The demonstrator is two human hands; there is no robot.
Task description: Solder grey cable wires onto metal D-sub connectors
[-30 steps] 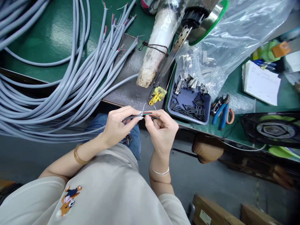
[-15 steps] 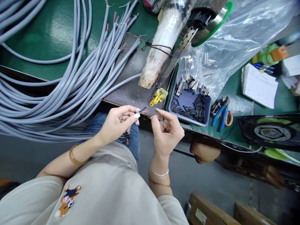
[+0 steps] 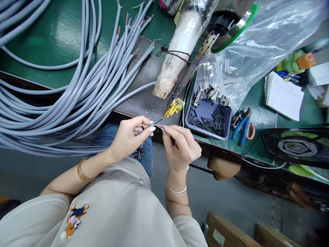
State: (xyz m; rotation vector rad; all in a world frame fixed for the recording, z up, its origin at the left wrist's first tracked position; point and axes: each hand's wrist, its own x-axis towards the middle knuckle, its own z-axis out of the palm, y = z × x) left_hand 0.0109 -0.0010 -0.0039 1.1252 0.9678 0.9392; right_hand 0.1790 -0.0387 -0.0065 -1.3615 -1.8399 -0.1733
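Note:
My left hand (image 3: 135, 134) is closed on the end of a grey cable, pinching it between thumb and fingers. Thin coloured wires (image 3: 158, 121) fan out past its fingertips, some dark blue or green, others red, orange and white. With thumb and forefinger, my right hand (image 3: 181, 145) pinches the tips of the red and white wires. Over my lap, below the left hand, hang small dark metal connectors (image 3: 139, 153). A yellow tool or clip (image 3: 174, 107) lies on the dark board just beyond my fingers.
Many grey cables (image 3: 89, 103) with stripped ends spread across the left. A blue tray (image 3: 205, 134) holds black tubes and metal connectors beneath a plastic bag (image 3: 272, 41). Blue-handled pliers (image 3: 241, 128) lie to its right. A wrapped white cylinder (image 3: 172, 65) rests on the board (image 3: 136, 103).
My right hand has moved slightly left and turned, and now pinches the wires it was apart from. My left hand stays nearly in place with the cable.

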